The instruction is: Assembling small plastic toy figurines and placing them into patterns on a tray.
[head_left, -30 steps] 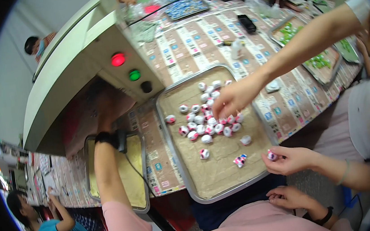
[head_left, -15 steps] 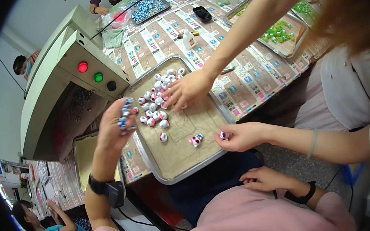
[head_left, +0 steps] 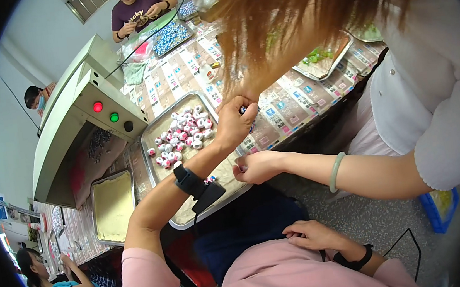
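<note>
My left hand [head_left: 235, 125] is raised over the right edge of a metal tray [head_left: 190, 214], closed around small blue-and-white pieces [head_left: 247, 111] that show between its fingers. A heap of round white beads [head_left: 186, 128] with pink and dark markings lies in the tray's far part. A few small coloured pieces [head_left: 210, 180] rest nearer to me, partly behind my wristband. Low on my lap, my right hand [head_left: 315, 234] rests with loosely bent fingers and nothing visible in it. A co-worker's hand [head_left: 258, 167] pinches something small at the tray's right edge; their other forearm reaches behind my left hand.
A beige machine [head_left: 79, 120] with red and green lights stands left of the tray. Below its opening sits a yellow-lined tray [head_left: 114, 209]. A white bottle [head_left: 207, 74] and a tray of blue-and-white pieces [head_left: 171, 37] lie farther back. The co-worker's hair covers the upper right.
My left hand has swung from the tray's left side across to its right edge, still holding the blue-and-white pieces. The co-worker has leaned in, and their near hand has moved left to the tray.
</note>
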Tool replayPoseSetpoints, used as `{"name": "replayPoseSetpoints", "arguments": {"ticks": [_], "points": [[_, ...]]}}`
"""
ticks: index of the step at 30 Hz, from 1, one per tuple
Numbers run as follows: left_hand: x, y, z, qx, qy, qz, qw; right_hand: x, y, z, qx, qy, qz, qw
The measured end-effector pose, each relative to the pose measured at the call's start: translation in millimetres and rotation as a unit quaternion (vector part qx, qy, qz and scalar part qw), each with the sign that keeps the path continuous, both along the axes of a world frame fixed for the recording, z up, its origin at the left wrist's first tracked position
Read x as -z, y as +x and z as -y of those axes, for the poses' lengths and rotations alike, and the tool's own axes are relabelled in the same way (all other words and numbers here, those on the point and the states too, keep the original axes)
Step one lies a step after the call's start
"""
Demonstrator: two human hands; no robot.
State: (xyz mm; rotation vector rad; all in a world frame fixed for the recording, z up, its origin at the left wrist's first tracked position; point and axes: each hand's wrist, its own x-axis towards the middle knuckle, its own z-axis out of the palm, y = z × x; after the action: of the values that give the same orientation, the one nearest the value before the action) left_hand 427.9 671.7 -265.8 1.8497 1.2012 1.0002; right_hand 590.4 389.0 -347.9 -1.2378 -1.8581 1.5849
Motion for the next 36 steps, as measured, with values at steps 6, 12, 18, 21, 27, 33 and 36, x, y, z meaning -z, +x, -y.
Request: {"name": "replayPoseSetpoints", "arguments": {"ticks": [6,12,18,21,27,33,36], "points": [[1.5,44.4,2.2,0.058,0.221,-0.018,0.973,7.4,6.4,-4.7,-0.012,0.019,-0.011,1.000],[-22.6,41.7,-5.9,0.121,0.275,-0.010,0.954,1.7,16.4,2.6,0.013,0.009,-0.023,1.000],[-28.5,-92.7,32.9,0.067,-0.029,-0.068,0.995,4.2,16.1,-12.6,-0.015,0.012,-0.030,0.999],[-34.7,-115.8,52.8,0.001,-0.158,-0.001,0.987,1.5,19.3,-9.2,-0.021,0.015,-0.023,0.999],[-24.1,-141.7,54.6,-0.028,-0.148,0.046,0.987,-8.5,8.3,-8.3,-0.010,0.004,0.009,1.000],[1.8,-139.1,56.6,-0.035,0.039,-0.107,0.993,-11.7,-0.9,-6.1,0.002,0.007,0.031,0.999],[15.3,-131.8,52.8,0.036,0.141,-0.157,0.977,-20.5,-6.1,-8.4,-0.012,0.013,0.047,0.999]]}}
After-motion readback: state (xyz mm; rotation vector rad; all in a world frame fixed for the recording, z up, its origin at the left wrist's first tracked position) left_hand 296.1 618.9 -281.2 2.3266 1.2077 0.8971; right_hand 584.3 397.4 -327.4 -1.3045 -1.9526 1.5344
